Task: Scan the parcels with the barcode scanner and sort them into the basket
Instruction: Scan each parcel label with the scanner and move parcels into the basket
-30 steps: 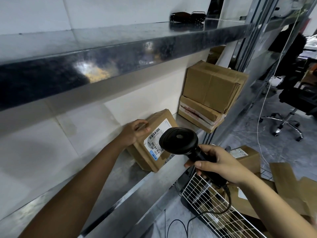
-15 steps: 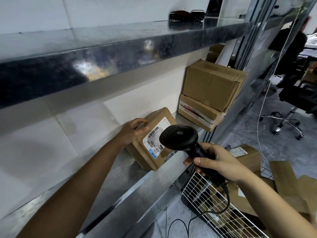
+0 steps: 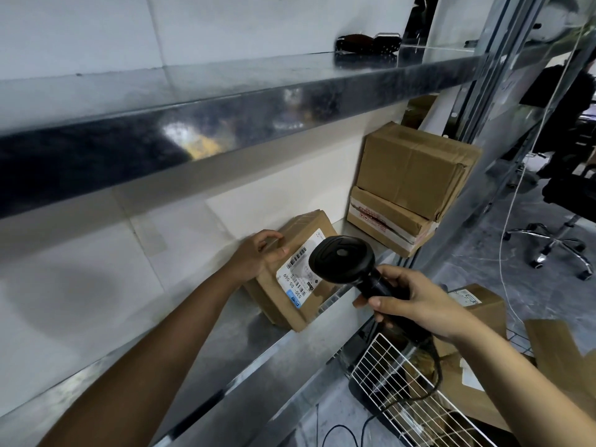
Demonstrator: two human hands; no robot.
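A small cardboard parcel (image 3: 277,295) with a white barcode label stands tilted on the metal shelf (image 3: 225,350). My left hand (image 3: 258,253) grips its upper left corner, thumb on the front face. My right hand (image 3: 409,301) grips the handle of a black barcode scanner (image 3: 342,259), whose head sits just in front of the label and hides part of it. Below at the right stands a white wire basket (image 3: 387,375) holding cardboard parcels (image 3: 477,301).
Two more cardboard boxes (image 3: 409,169) are stacked at the shelf's far end. An upper metal shelf (image 3: 193,117) overhangs close above. The scanner's black cable (image 3: 432,382) trails down over the basket. An office chair base (image 3: 554,246) and flat cardboard (image 3: 561,346) lie on the floor at right.
The scanner head has edged slightly closer to the label. My left hand keeps its hold on the parcel, which has barely moved.
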